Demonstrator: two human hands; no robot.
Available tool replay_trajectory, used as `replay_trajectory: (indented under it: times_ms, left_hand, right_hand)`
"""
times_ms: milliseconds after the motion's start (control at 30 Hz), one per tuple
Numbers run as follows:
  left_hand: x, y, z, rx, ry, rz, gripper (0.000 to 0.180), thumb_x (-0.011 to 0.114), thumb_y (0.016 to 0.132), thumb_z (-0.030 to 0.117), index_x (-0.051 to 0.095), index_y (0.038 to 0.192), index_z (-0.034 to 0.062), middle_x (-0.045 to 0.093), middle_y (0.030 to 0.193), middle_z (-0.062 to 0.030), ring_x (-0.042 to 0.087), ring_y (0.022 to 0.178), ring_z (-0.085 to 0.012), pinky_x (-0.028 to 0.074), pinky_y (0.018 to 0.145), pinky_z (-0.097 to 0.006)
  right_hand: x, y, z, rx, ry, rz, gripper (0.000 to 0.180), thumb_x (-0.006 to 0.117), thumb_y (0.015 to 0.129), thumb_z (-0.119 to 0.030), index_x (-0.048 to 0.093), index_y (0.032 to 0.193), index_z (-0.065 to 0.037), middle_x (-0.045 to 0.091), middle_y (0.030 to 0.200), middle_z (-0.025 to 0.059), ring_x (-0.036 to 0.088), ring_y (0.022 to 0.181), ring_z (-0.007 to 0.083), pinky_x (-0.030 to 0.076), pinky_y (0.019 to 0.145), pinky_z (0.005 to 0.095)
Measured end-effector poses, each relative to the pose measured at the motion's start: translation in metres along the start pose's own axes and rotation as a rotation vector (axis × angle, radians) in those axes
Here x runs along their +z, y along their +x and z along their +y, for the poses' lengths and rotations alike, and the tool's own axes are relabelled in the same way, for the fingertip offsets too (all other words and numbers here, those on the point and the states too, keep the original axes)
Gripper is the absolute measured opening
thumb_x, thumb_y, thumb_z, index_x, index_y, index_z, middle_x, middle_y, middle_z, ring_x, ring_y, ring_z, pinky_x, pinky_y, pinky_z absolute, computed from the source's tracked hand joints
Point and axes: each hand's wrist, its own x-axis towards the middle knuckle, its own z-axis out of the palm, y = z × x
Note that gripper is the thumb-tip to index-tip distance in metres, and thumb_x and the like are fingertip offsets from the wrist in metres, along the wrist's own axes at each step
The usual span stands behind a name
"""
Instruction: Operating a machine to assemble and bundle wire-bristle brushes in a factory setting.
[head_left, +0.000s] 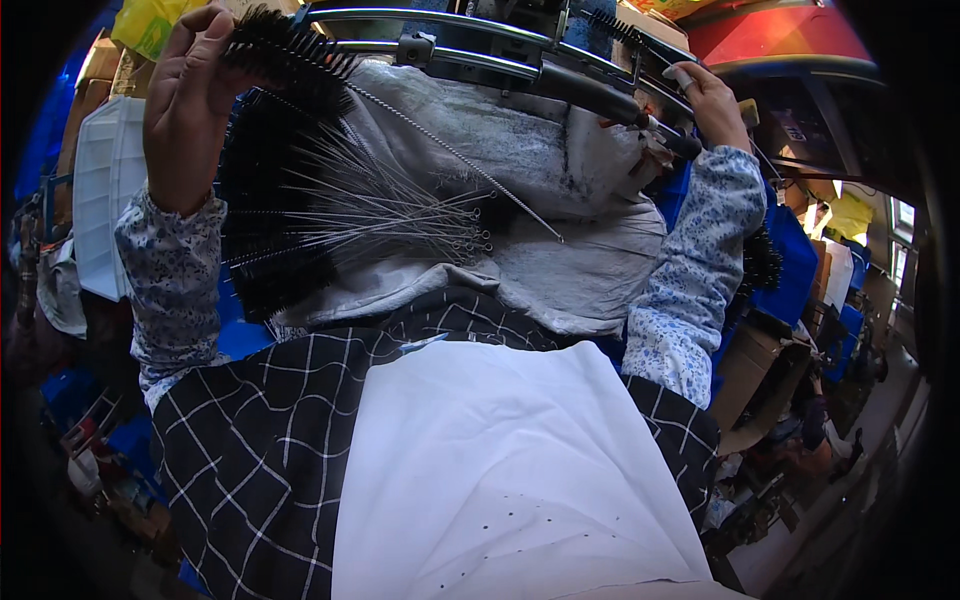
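Observation:
My left hand (190, 105) is raised at the upper left, its fingers closed round the black bristles of a bottle brush (290, 50). From that brush a twisted wire handle slants down to the right and ends in a small loop. Many similar brushes lie in a pile of wire handles (400, 220) on my lap, black bristles at the left. At the upper right, my right hand (712, 100) is closed beside the machine (480, 45). A thinner black brush (618, 28) runs toward its fingertips, one of which has a white covering; the grip itself is partly hidden.
A grey-white cloth (590, 260) lies under the pile, with a white apron (510, 450) nearer. Metal rods and a dark cylinder (590, 90) cross the top. White plastic trays (110, 190) stand at the left, blue bins (785, 265) and a cardboard box (755, 375) at the right.

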Motion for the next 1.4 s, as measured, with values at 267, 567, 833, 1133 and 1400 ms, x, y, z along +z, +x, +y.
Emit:
replay_trajectory:
  times_ms: [267, 567, 833, 1133, 1400]
  left_hand:
    - [0.071, -0.006, -0.019, -0.074, -0.017, -0.491, 0.022, 0.037, 0.088, 0.019, 0.038, 0.1, 0.0013, 0.052, 0.091, -0.0099, 0.057, 0.083, -0.0183, 0.049, 0.071, -0.026]
    - [-0.061, -0.02, -0.022, -0.049, 1.0, -0.152, 0.025, 0.039, 0.087, 0.022, 0.043, 0.1, 0.001, 0.05, 0.079, -0.0035, 0.047, 0.07, -0.0092, 0.038, 0.066, -0.019]
    - [-0.094, -0.06, -0.044, -0.385, 0.76, -0.248, 0.02, 0.046, 0.085, 0.019, 0.05, 0.087, 0.0, 0.048, 0.075, 0.0002, 0.042, 0.072, -0.0065, 0.035, 0.066, -0.019]
    - [-0.095, -0.071, -0.031, -0.455, 0.897, -0.175, 0.021, 0.047, 0.084, 0.022, 0.051, 0.084, 0.0012, 0.048, 0.072, -0.0011, 0.044, 0.069, -0.0082, 0.035, 0.064, -0.019]
    - [-0.079, -0.074, -0.033, -0.355, 0.858, -0.093, 0.021, 0.045, 0.085, 0.023, 0.048, 0.081, 0.0022, 0.044, 0.069, 0.001, 0.038, 0.065, -0.006, 0.033, 0.058, -0.019]
  right_hand:
    - [0.032, -0.087, -0.138, -0.59, 0.661, -0.42, 0.037, 0.038, 0.087, -0.024, 0.039, 0.117, -0.002, 0.055, 0.096, 0.0124, 0.051, 0.094, 0.0211, 0.039, 0.082, 0.0298]
    - [0.077, -0.011, -0.074, -0.061, -0.102, 0.513, 0.024, 0.049, 0.079, -0.022, 0.057, 0.101, -0.015, 0.06, 0.084, 0.0077, 0.052, 0.081, 0.0223, 0.04, 0.072, 0.0343]
    - [0.088, 0.023, -0.063, -0.05, -0.331, 0.495, 0.025, 0.047, 0.079, -0.028, 0.058, 0.101, -0.022, 0.061, 0.086, 0.0031, 0.05, 0.082, 0.0195, 0.035, 0.073, 0.0351]
    - [0.089, 0.033, -0.053, -0.116, -0.278, 0.423, 0.031, 0.047, 0.077, -0.027, 0.054, 0.106, -0.018, 0.058, 0.093, 0.0062, 0.046, 0.089, 0.022, 0.031, 0.077, 0.0373]
    - [0.092, 0.039, -0.049, -0.183, -0.416, 0.615, 0.033, 0.037, 0.078, -0.014, 0.049, 0.108, -0.02, 0.053, 0.095, 0.0036, 0.043, 0.1, 0.0213, 0.031, 0.08, 0.0503]
